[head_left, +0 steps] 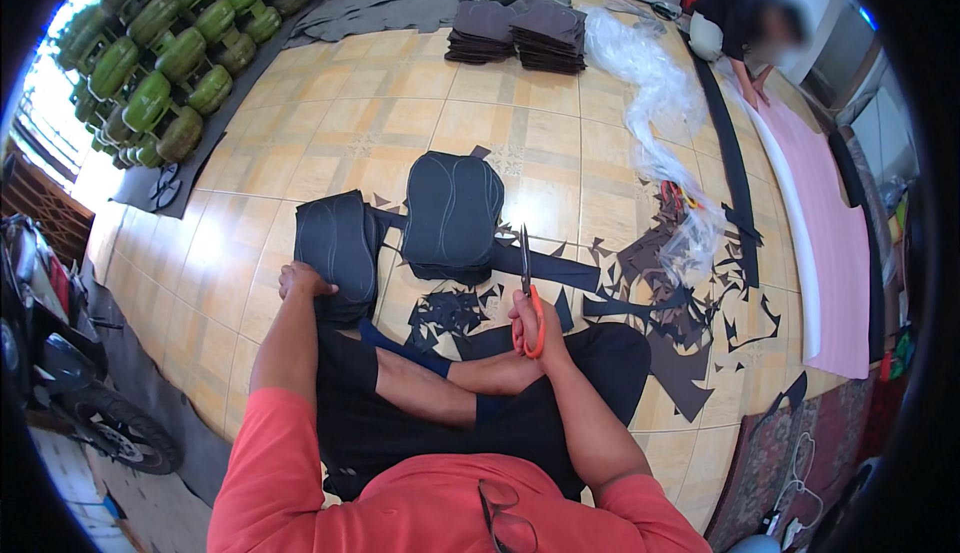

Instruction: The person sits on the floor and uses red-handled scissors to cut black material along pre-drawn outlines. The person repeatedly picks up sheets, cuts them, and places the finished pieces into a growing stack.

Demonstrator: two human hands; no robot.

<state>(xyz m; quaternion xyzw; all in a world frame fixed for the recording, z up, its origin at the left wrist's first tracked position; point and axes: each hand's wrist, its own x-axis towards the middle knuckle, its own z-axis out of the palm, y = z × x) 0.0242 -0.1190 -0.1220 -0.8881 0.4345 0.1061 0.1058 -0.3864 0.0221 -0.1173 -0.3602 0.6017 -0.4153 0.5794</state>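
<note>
My left hand [303, 279] grips the near left corner of a stack of dark fabric pieces [338, 238], its thumb lying over the top. In my right hand [540, 328] is a pair of scissors [530, 298] with orange handles, blades pointing away from me and slightly apart. Between the two hands and a little farther off lies a second stack of dark cut pieces [453, 208], rounded in outline and marked with pale curved lines. Small dark offcuts [450, 315] are heaped just in front of my crossed legs.
Brown scraps [660, 253] and clear plastic sheeting [650, 83] spread to the right. Farther off sit brown fabric stacks [515, 35]. A co-worker [745, 28] bends over a long pink sheet [815, 233]. Green gas cylinders [165, 58] are piled far left; a motorcycle [75, 373] stands left.
</note>
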